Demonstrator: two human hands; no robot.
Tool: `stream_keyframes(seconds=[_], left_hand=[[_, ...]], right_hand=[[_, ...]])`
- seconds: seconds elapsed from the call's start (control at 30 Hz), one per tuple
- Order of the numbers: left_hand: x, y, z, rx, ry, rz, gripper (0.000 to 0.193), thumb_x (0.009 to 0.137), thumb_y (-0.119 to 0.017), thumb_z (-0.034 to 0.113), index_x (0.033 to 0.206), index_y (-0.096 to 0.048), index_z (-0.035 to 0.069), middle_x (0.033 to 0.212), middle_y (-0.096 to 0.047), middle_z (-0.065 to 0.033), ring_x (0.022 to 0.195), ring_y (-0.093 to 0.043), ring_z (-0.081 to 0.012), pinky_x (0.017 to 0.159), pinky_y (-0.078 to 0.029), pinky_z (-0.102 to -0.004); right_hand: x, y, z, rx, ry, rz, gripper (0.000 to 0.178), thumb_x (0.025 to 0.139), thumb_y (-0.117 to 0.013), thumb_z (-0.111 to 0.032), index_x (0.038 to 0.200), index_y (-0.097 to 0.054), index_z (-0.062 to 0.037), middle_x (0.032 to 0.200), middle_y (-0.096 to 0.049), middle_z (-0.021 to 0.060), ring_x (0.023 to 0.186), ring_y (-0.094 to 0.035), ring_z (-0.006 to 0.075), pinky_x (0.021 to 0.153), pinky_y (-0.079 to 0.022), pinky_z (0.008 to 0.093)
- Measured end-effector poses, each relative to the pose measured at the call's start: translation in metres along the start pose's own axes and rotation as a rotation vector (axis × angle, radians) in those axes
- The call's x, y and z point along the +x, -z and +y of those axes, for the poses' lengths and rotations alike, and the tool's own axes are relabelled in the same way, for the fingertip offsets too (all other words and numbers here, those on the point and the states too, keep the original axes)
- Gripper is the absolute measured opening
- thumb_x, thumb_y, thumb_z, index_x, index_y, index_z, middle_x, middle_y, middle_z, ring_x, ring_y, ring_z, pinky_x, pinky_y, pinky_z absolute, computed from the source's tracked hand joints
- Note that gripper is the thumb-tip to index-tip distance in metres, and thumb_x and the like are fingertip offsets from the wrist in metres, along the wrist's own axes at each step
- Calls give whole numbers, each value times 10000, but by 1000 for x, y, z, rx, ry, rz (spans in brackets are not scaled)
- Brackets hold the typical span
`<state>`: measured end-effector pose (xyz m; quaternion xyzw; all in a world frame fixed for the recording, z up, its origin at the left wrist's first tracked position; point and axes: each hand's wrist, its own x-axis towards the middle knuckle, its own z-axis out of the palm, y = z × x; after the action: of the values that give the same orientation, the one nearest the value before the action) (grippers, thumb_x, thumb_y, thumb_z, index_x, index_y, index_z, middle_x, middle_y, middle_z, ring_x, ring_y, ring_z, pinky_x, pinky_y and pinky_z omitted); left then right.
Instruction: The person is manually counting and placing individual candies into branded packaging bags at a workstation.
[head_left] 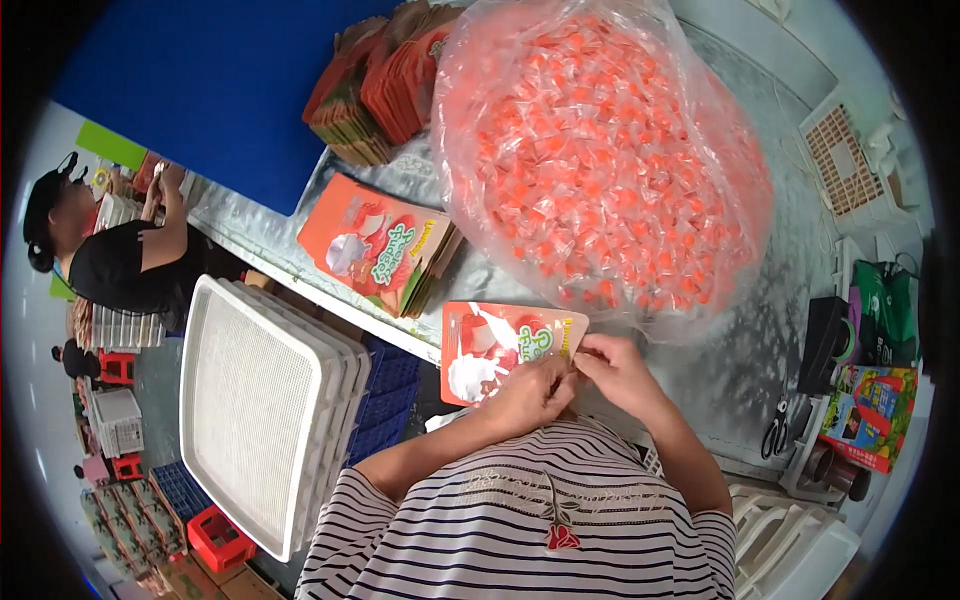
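A red printed pouch [480,325] lies flat at the table's near edge, in front of my body. My left hand [532,392] is closed at its lower right side, the fingers curled and partly covering the print. My right hand [622,374] pinches the pouch's right end, close beside the left fingertips. What lies between the fingertips is too small to make out. Just left of the pouch is a stack of matching pouches [375,245]. Beyond my hands stands a large clear plastic bag [735,190], full of small red wrapped candies [600,160].
More pouch bundles [385,85] stand at the back, beside a blue panel [200,90]. White stacked trays [265,400] rise left of me. Scissors [775,428] and a white basket [850,165] are on the right. A co-worker in black [125,255] works at far left.
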<state>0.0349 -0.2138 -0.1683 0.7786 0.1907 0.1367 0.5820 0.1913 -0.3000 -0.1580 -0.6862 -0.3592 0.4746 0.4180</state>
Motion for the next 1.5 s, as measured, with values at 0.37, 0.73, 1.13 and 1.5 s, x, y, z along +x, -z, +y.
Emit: stream_keyframes(seconds=[0.37, 0.73, 1.13, 1.5], left_hand=[[3, 20, 1, 212, -281, 128, 143, 826, -624, 77, 936, -583, -5, 942, -579, -183, 886, -569, -354, 782, -477, -420], [-4, 58, -39, -246, 313, 714, 287, 977, -533, 265, 1043, -516, -13, 775, -616, -77, 659, -545, -103, 585, -458, -257], [19, 68, 71, 813, -598, -388, 652, 720, -600, 88, 1333, -419, -39, 1245, -505, -179, 934, -604, -293, 696, -527, -348], [32, 88, 64, 878, -455, -570, 348, 776, -713, 227, 999, -570, 1, 966, -579, -152, 739, -624, -294, 606, -523, -358]], right_hand=[[0, -3, 18, 771, -324, -206, 416, 1005, -444, -344, 1248, -501, -11, 1179, -581, 90, 1077, -559, 168, 924, -457, 340], [-13, 16, 23, 611, -241, -342, 507, 1022, -339, -413, 1338, -447, -31, 1306, -498, 86, 1229, -456, 159, 1019, -386, 338], [6, -24, -27, -184, 278, -319, 197, 850, -559, -155, 994, -613, -33, 924, -641, 190, 864, -603, 385, 787, -493, 439], [-7, -19, -16, -700, 669, -220, 156, 808, -520, -60, 897, -622, 17, 715, -607, 126, 760, -621, 253, 951, -401, 461]])
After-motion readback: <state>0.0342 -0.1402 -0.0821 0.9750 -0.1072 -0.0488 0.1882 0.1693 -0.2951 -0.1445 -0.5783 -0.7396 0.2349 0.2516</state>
